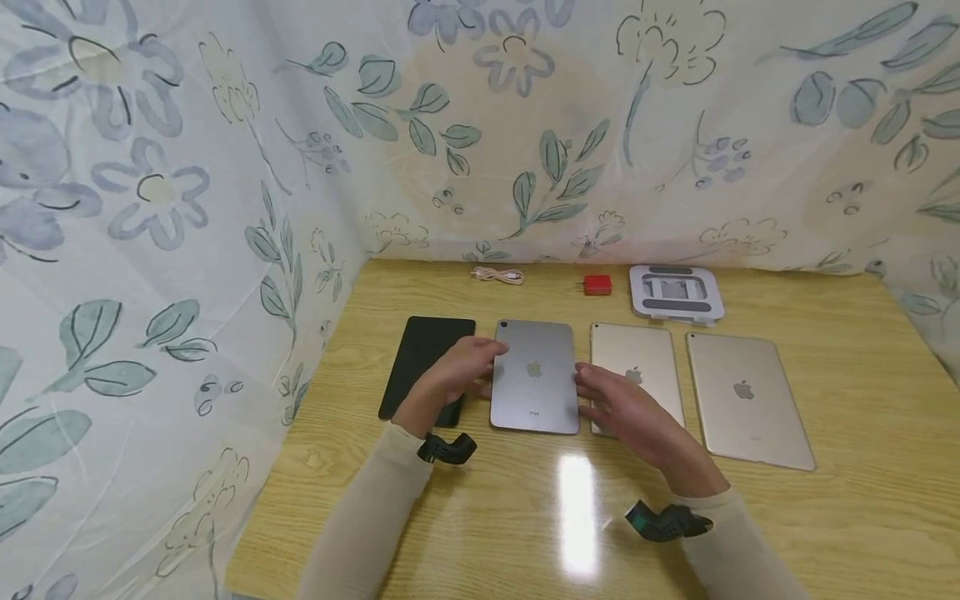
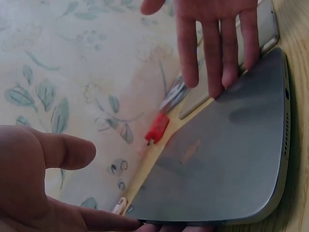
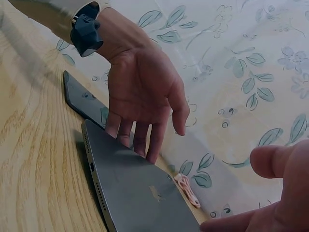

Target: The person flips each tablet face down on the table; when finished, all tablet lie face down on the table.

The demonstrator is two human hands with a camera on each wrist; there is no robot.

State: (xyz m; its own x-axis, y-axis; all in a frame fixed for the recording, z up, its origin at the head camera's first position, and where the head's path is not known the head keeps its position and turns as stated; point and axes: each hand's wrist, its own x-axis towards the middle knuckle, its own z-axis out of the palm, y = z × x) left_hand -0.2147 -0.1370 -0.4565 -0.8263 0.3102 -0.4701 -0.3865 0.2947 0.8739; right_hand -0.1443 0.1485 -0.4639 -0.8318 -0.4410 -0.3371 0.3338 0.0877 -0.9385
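Observation:
A grey tablet (image 1: 534,392) lies back side up between my two hands, its camera at the top left corner. My left hand (image 1: 461,371) is at its left edge, the fingers straight along the side and the thumb lifted off the back. At the opposite edge my right hand (image 1: 630,412) has its fingers extended beside the tablet, over part of a gold tablet (image 1: 641,346). In the right wrist view the left hand's fingertips (image 3: 152,150) go behind the tablet's edge. Whether the tablet is slightly raised I cannot tell.
Left of the grey tablet lies a black tablet (image 1: 429,350), partly behind my left hand. Another gold tablet (image 1: 750,417) is at the right. Along the back are a coiled white cable (image 1: 504,276), a red charger (image 1: 597,285) and a folded stand (image 1: 677,306), before a flowered cloth (image 1: 465,192).

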